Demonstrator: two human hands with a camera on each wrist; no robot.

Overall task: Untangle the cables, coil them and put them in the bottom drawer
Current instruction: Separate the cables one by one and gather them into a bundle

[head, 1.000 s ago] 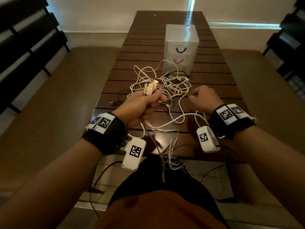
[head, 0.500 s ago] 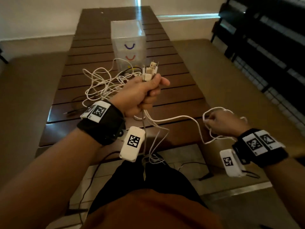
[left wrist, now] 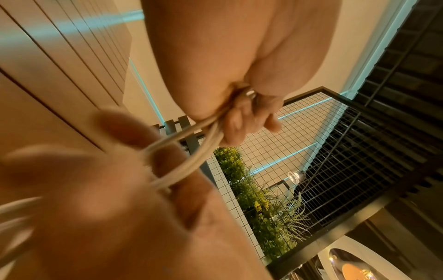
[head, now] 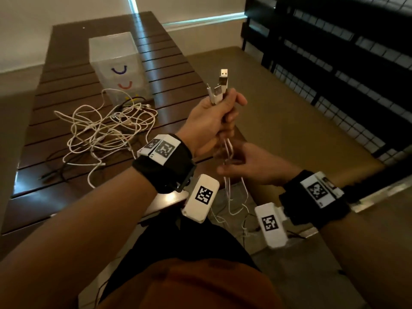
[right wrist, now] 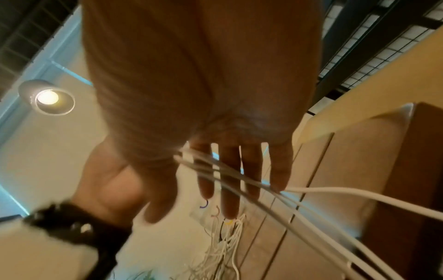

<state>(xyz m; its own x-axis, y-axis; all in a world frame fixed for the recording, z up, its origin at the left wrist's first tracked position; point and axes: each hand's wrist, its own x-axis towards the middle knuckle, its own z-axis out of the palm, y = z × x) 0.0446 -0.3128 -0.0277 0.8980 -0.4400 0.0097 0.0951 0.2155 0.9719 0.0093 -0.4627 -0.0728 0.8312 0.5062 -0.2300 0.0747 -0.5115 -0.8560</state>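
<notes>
From the head view, the left hand clenched the white cables below their plugs, raised off the worktop so they hung straight; the tangle lay before the drawer box. The left wrist view showed strands leaving that fist. In the right wrist view, the right hand, grip released, fingers straight, combed them apart.

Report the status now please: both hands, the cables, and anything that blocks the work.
Left hand grips white cable ends, plugs up. Right hand open below, fingers along the hanging strands. Tangle on table before drawer unit; nothing coiled.
</notes>
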